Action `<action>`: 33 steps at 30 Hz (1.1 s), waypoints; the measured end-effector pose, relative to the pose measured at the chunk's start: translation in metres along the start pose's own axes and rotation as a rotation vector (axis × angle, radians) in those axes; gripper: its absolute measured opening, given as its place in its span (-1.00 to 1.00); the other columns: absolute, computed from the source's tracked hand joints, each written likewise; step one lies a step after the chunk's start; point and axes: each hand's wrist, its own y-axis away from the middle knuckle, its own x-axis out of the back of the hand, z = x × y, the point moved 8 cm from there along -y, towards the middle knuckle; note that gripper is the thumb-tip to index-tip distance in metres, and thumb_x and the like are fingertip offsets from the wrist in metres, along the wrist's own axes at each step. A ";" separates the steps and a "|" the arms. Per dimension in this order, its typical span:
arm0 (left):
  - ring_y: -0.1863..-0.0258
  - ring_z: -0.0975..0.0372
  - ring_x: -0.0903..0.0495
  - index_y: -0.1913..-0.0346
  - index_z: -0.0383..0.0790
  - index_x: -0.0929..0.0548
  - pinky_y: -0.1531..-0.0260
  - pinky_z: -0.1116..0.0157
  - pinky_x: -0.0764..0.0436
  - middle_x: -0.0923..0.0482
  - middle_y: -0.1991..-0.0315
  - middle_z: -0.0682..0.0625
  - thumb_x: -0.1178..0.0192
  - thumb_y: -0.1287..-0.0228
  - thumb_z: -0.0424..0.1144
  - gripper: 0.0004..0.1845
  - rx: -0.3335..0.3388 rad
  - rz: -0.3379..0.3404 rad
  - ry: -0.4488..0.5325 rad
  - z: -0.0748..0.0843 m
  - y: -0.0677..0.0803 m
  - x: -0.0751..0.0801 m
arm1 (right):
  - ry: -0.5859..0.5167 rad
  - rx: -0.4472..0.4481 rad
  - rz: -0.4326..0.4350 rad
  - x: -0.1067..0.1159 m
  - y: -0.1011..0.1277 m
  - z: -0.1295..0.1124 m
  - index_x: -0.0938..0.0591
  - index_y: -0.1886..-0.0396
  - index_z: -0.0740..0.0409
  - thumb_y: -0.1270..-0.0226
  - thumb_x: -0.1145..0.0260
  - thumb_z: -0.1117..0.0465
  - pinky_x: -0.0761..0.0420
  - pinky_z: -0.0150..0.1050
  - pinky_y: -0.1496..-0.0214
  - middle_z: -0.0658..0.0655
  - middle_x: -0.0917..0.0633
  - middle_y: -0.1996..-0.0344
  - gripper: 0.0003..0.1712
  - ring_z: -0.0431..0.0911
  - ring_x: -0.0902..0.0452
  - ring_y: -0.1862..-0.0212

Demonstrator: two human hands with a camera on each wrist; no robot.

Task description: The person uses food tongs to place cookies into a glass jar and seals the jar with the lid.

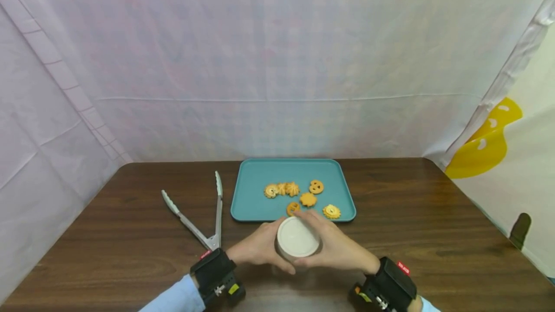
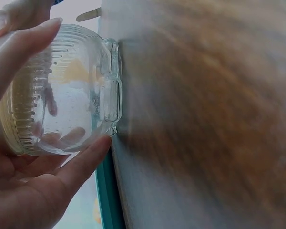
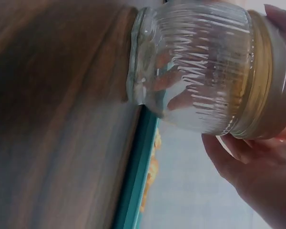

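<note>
You've got the glass jar (image 1: 297,244) upright on the tabletop (image 1: 130,235), just this side of the tray (image 1: 256,196): left hand (image 1: 256,248) cups its wall, right hand (image 1: 336,247) fingers wrap the lid (image 1: 297,237).

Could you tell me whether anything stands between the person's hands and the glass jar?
Nothing visible does: the left hand and right hand both already hold the glass jar, which stands on the table with its lid on.
</note>
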 end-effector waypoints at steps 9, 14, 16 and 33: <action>-0.01 0.24 -0.44 -0.19 -0.17 -0.29 0.00 0.32 -0.41 -0.45 -0.06 0.00 -0.53 0.42 -0.10 -0.04 -0.005 -0.006 0.008 0.001 0.000 0.000 | 0.226 -0.077 0.152 -0.001 0.004 -0.012 -0.26 -0.19 0.27 0.24 -0.35 -0.34 -0.52 -0.20 0.16 0.14 -0.41 0.03 0.09 -0.10 -0.38 0.08; 0.00 0.24 -0.44 -0.20 -0.19 -0.28 0.02 0.33 -0.42 -0.45 -0.05 -0.03 -0.52 0.40 -0.11 -0.04 -0.004 -0.005 0.018 0.001 0.000 0.000 | 0.381 -0.094 0.290 0.003 0.008 -0.023 -0.38 -0.01 0.34 0.24 -0.36 -0.32 -0.50 -0.28 0.30 0.10 -0.43 0.21 -0.02 -0.17 -0.36 0.23; 0.00 0.24 -0.44 -0.20 -0.20 -0.28 0.02 0.33 -0.42 -0.45 -0.05 -0.03 -0.52 0.40 -0.11 -0.04 -0.005 -0.004 0.019 0.001 0.001 0.000 | 0.390 -0.081 0.300 0.003 0.008 -0.025 -0.40 0.01 0.32 0.25 -0.39 -0.28 -0.49 -0.31 0.30 0.08 -0.43 0.23 -0.06 -0.19 -0.35 0.23; 0.00 0.23 -0.45 -0.17 -0.16 -0.32 0.01 0.30 -0.41 -0.47 -0.03 0.01 -0.54 0.48 -0.08 -0.03 0.005 0.014 0.002 -0.001 0.000 0.002 | 0.068 -0.061 0.075 0.005 0.001 -0.003 -0.31 -0.20 0.13 0.21 -0.43 -0.20 -0.49 -0.18 0.10 0.03 -0.44 -0.01 -0.03 -0.09 -0.41 0.03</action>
